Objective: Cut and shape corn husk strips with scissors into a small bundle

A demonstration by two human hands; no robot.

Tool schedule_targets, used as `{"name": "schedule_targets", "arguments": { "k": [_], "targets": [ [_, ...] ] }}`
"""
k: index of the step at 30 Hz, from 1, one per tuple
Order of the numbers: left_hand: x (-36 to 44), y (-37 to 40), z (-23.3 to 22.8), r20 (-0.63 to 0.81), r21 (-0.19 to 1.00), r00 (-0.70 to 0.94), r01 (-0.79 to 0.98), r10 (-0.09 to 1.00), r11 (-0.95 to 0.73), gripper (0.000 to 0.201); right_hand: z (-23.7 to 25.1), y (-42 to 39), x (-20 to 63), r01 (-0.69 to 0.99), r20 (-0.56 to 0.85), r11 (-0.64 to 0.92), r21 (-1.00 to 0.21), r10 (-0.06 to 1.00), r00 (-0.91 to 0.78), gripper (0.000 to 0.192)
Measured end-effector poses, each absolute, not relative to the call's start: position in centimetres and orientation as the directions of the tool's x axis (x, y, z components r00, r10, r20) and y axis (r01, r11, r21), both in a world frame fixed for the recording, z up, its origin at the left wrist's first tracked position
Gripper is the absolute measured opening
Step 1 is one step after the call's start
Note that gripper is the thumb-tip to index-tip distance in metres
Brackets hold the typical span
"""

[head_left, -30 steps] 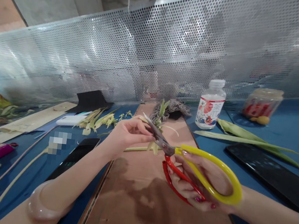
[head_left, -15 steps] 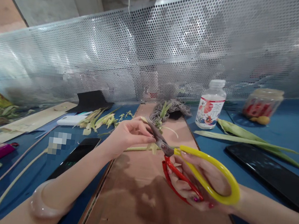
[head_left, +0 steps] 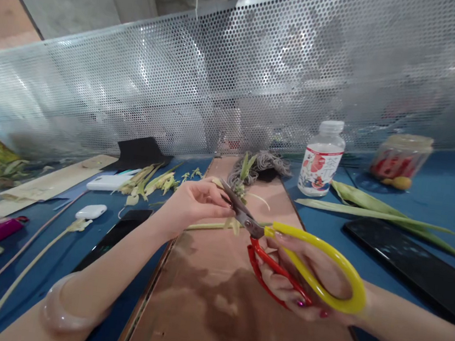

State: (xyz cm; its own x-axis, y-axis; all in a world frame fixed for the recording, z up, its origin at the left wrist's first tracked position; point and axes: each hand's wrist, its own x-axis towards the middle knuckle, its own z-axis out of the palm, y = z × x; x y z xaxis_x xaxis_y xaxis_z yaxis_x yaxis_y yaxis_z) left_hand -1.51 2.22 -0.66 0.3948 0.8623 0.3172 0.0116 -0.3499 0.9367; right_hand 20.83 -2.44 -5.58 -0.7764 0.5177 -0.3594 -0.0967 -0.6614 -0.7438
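Observation:
My right hand [head_left: 280,279] is wrapped round scissors [head_left: 255,229] with one yellow and one red handle. Their blades point up and left, close beside the fingertips of my left hand [head_left: 196,202]. Those fingers are pinched on a pale plant strip [head_left: 218,182], most of which the hand and blades hide. Below the hands lies a brown board [head_left: 190,299]. A pale green stem [head_left: 208,226] runs across it behind my left hand. Farther back are grey yarn [head_left: 272,165] and a leafy green sprig [head_left: 246,170].
On the blue table, a clear labelled bottle [head_left: 321,160], a jar [head_left: 403,159], green leaves [head_left: 372,210] and a black phone [head_left: 406,267] stand or lie right. Left are another dark phone [head_left: 120,235], a white earbud case [head_left: 91,211], cables and plant scraps [head_left: 163,182]. Perforated metal [head_left: 158,90] rises behind.
Both hands and the scissors stay almost in place. My left hand has shifted very slightly left, and the leafy sprig behind the blades has moved a little.

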Motion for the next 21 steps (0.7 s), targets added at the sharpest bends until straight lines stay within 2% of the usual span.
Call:
{"name": "schedule_targets", "arguments": {
  "k": [6,12,21],
  "targets": [
    [-1.6,2.26,-0.88,0.308,0.938,0.391,0.028,0.867,-0.346,0.013,-5.45,-2.53,20.77,-0.096,-0.368,-0.673,-0.734,0.512,-0.776,0.038],
    [-1.43,2.07,-0.68,0.291,0.948,0.392,0.004,0.873,-0.318,0.015,-5.82,-2.29,20.75,-0.053,-0.406,-0.665,-0.745,0.515,-0.755,0.045],
    [-1.54,2.18,-0.84,0.295,0.939,0.377,0.055,0.878,-0.339,0.015,-5.59,-2.59,20.75,-0.098,-0.375,-0.677,-0.73,0.515,-0.771,0.039]
  ]
}}
